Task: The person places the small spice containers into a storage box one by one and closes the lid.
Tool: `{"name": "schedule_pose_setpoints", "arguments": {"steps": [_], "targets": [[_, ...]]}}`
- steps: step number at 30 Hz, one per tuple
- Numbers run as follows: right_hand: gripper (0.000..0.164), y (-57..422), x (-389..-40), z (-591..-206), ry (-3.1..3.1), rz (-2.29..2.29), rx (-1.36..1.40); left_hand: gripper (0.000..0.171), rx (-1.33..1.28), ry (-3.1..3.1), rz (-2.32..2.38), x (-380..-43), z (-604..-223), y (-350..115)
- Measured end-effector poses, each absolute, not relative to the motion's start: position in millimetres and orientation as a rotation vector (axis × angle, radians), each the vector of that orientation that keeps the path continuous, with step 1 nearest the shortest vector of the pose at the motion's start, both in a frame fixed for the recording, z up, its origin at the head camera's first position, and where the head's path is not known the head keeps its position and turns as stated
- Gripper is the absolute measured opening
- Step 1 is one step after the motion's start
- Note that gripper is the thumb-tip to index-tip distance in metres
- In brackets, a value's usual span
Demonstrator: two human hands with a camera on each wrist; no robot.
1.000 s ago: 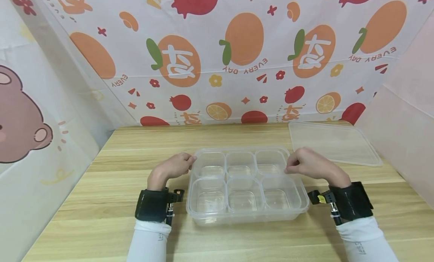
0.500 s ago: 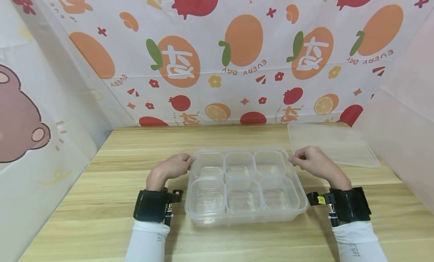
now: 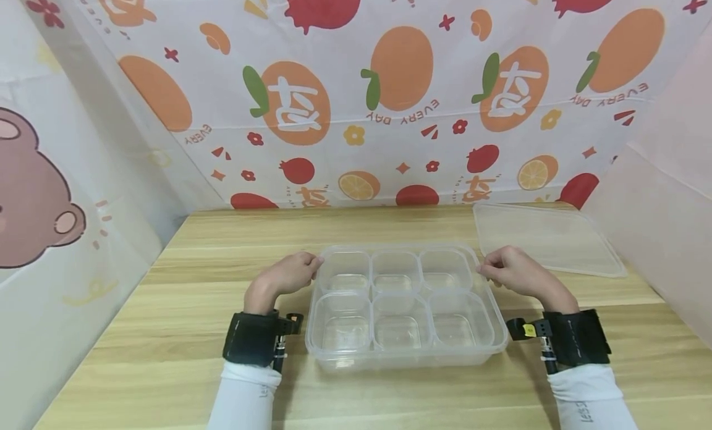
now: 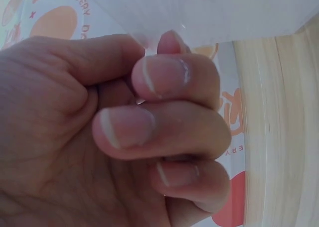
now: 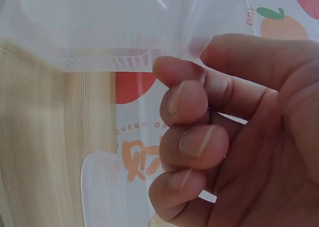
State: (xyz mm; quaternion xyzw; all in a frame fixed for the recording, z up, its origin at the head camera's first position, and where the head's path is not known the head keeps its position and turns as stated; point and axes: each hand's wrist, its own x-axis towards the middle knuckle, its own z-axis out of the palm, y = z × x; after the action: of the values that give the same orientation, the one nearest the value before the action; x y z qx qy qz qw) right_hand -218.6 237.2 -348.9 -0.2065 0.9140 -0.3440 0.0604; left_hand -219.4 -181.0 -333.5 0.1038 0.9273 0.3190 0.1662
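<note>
A clear plastic storage box [image 3: 408, 358] sits on the wooden table, with small clear bins [image 3: 398, 322] in it, two rows of three. Nothing shows inside the bins. At the box's left rim, my left hand [image 3: 286, 273] pinches the edge between thumb and index finger, its other fingers curled, as the left wrist view shows below the box wall [image 4: 214, 13]. On the opposite side my right hand [image 3: 517, 271] pinches the right rim in the same way. In the right wrist view its thumb and index finger meet at the box wall [image 5: 104, 23].
A flat clear lid [image 3: 550, 238] lies on the wooden table [image 3: 167, 356] at the back right, just behind my right hand. A fruit-printed cloth [image 3: 345, 96] hangs along the table's back edge. More cloth [image 3: 105, 170] closes off the left side.
My right hand has shifted slightly right, from the edge of a back-right bin to the box's outer rim. The left hand stays at the left rim, and the box has not visibly moved.
</note>
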Motion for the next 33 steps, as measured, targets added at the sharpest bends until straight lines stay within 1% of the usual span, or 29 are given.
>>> {"name": "schedule_pose_setpoints", "arguments": {"steps": [13, 22, 33], "targets": [[0.031, 237.4, -216.8, -349.9, 2.74, -1.097, -0.596, 0.042, 0.276, 2.637, 0.902, -219.4, -331.8, -178.4], [0.03, 237.5, -217.2, -351.5, 2.739, -1.094, -0.594, 0.037, 0.281, 2.654, 0.888, -220.0, -335.0, -178.0], [0.031, 237.2, -218.3, -349.3, 2.735, -1.088, -0.613, 0.038, 0.288, 2.644, 0.915, -220.0, -333.7, -179.1]]}}
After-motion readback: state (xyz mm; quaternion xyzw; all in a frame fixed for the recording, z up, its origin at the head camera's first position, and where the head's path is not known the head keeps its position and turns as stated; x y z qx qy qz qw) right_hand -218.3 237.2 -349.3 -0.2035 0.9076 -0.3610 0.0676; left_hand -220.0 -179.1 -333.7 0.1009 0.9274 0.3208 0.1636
